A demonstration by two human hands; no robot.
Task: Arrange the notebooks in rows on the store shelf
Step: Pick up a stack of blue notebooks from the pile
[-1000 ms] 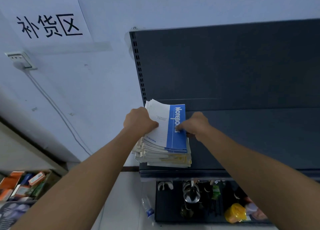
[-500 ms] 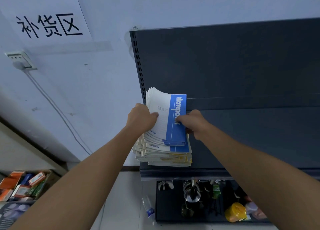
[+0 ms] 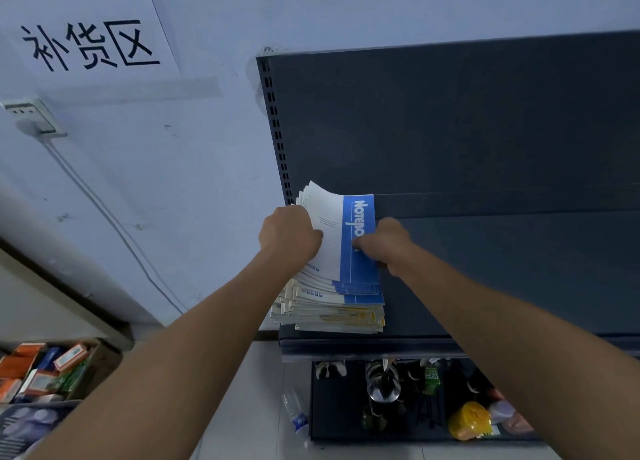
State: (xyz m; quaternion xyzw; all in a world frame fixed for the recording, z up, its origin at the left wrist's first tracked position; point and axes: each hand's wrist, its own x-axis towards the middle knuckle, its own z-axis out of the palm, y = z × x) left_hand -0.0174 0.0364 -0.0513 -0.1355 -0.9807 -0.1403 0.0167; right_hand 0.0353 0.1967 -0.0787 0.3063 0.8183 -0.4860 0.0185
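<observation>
A stack of thin notebooks (image 3: 332, 307) with white and blue covers lies at the left end of the dark store shelf (image 3: 519, 269). The upper notebooks (image 3: 341, 231) are lifted and tilted up towards the shelf's back panel, their far edges fanned. My left hand (image 3: 289, 236) grips the left side of this upper bundle, thumb on the white cover. My right hand (image 3: 384, 241) pinches its right edge over the blue strip. The lower notebooks, some with yellow covers, stay flat on the shelf.
The shelf's dark back panel (image 3: 450, 124) rises behind the stack, with a slotted upright (image 3: 277, 130) at its left. A lower shelf (image 3: 329, 407) holds bottles and a yellow object (image 3: 469, 421). A cardboard box of goods (image 3: 45, 369) sits at the lower left. A wall socket (image 3: 31, 117) and cable hang left.
Both hands have raised the upper bundle of notebooks off the stack and tipped it more upright towards the back panel. The lower notebooks have not moved.
</observation>
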